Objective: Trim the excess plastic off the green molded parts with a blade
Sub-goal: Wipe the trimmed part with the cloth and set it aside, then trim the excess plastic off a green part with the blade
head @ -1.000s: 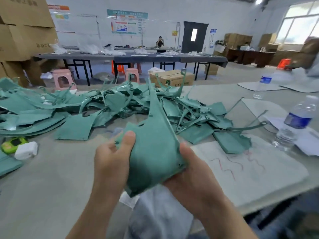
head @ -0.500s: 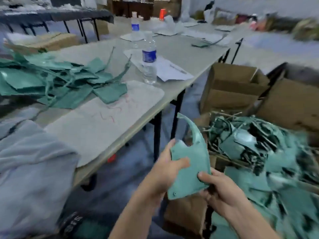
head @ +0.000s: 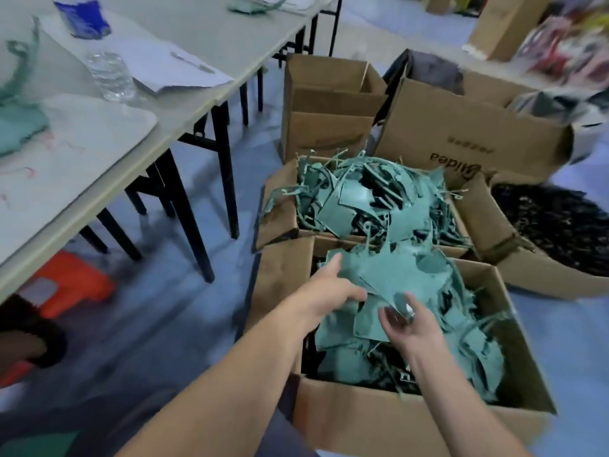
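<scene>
A cardboard box (head: 412,420) on the floor in front of me is heaped with green molded parts (head: 461,354). My left hand (head: 333,288) reaches over the heap, its thumb and fingers loosely around the left edge of a flat green part (head: 382,272) on top. My right hand (head: 408,331) hovers just beside it over the same box. Its fingers are curled round a small dark blade (head: 397,313) with a shiny tip. Another green part (head: 369,321) lies right under that hand.
Behind it stands a second box (head: 280,212) full of green scraps (head: 359,199), then two more cardboard boxes (head: 329,103) (head: 468,140). Black scraps (head: 553,225) lie on the right. The table (head: 211,70) with a water bottle (head: 110,77) and papers is at left, an orange stool (head: 69,282) below it.
I have turned from the table to the boxes on the floor. The green part that both hands held has gone down onto the heap in the near box, and my right hand has come off it.
</scene>
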